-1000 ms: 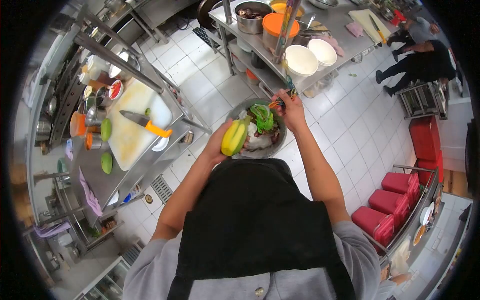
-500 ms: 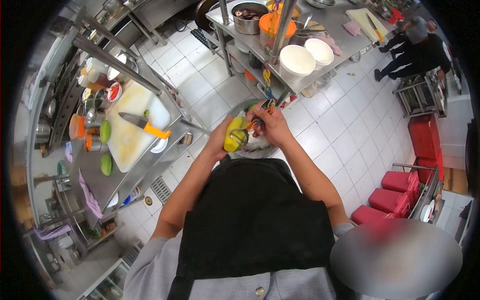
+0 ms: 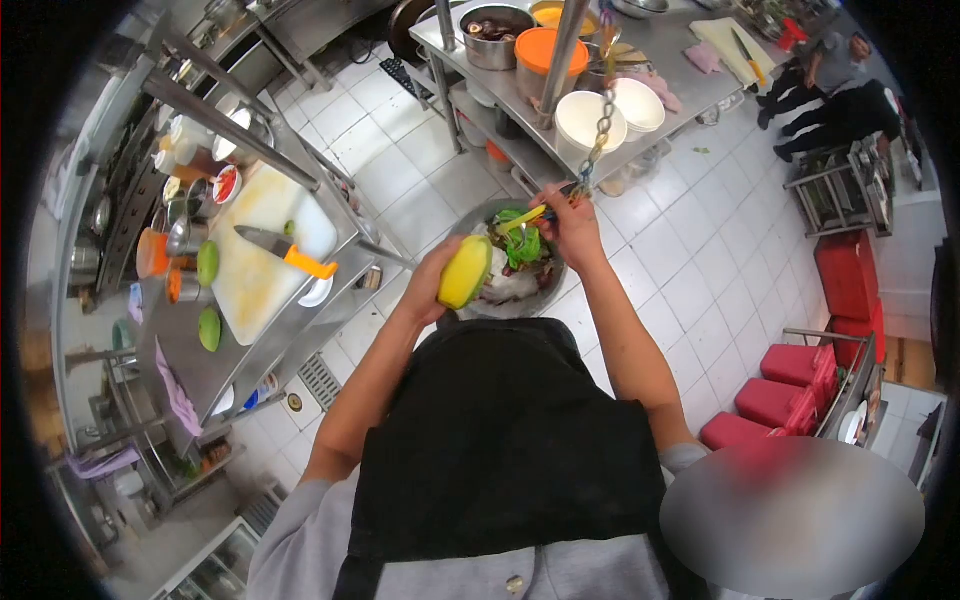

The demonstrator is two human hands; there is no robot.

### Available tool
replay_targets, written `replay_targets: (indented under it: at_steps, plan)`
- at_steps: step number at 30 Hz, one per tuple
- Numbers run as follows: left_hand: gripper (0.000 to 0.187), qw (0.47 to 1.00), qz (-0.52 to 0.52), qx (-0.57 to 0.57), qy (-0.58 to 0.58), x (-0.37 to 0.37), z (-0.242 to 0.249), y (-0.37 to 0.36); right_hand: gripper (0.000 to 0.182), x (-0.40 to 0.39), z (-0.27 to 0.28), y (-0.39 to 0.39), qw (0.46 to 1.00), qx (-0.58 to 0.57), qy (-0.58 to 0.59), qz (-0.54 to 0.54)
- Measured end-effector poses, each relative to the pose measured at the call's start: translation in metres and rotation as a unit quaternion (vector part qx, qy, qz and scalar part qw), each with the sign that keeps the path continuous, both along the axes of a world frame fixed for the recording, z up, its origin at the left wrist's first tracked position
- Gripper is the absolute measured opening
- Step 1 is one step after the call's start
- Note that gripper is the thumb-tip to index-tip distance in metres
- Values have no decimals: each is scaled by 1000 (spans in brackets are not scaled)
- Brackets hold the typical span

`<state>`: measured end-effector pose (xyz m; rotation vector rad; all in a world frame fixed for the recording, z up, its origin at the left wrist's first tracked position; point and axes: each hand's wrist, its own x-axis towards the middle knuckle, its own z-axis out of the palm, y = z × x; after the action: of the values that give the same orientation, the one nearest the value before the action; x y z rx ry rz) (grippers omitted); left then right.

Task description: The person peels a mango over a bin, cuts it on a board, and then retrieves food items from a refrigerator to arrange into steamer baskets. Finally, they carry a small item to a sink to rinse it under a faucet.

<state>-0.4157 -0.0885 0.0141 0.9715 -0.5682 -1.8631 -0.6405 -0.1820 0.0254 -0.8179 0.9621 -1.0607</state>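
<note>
My left hand is closed around a mango, whose yellow flesh shows with some green skin at the edge. My right hand grips a peeler by its handle, held apart from the mango on its far right side. A colourful chain runs up from the peeler past the shelf post. Below both hands stands a round grey bin with green leaves, a white plastic bag and scraps inside. My fingers partly hide the peeler.
On the left counter, a knife with an orange handle lies on a white cutting board; two green mangoes are beside it. White tubs and pots stand on the steel table ahead. Two people are at far right.
My right hand has moved away from the mango, up and to the right, with the peeler. The chain has swung right. The mango is turned, and the bin's contents show more.
</note>
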Motion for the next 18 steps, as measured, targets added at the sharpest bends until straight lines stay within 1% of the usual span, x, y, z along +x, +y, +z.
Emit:
replay_targets:
  at_steps: [1, 3, 5, 7, 9, 10, 12, 13, 14, 15, 17, 18]
  plan:
    - [44, 1000, 1, -9, 2, 1, -1, 0, 24, 0, 0, 1, 1000, -1, -1, -1]
    - [44, 1000, 2, -20, 3, 5, -5, -3, 23, 1, 1, 1, 997, -35, 65, -1]
    - [45, 998, 0, -53, -38, 9, -12, -4, 24, -4, 1, 2, 995, -55, 88, 0]
    - [45, 997, 0, -62, -43, 10, -15, -8, 24, -7, 4, -3, 990, -82, 111, 3]
    - [45, 997, 1, -63, -49, 13, -21, -5, 21, -6, 8, 4, 997, -57, 52, -2]
    - [45, 996, 9, -70, -62, 12, -25, -7, 21, -5, 13, 6, 997, -58, 53, -4]
    - [45, 994, 15, -75, -75, 10, -24, -8, 21, 7, 22, 15, 998, 29, -42, -32]
    - [40, 994, 22, -71, -77, 8, -20, -8, 21, 12, 26, 19, 998, 30, -41, -33]
    - [35, 994, 29, -67, -78, 6, -16, -8, 21, 17, 28, 22, 997, 29, -76, -15]
    - [35, 994, 29, -66, -77, 4, -10, -8, 21, 21, 31, 24, 994, 27, -110, 3]
    - [35, 992, 45, -63, -101, 1, -3, -6, 20, 23, 34, 23, 996, 14, -92, 11]
    - [35, 992, 45, -62, -100, 1, -7, -5, 21, 22, 31, 20, 997, 15, -75, -3]
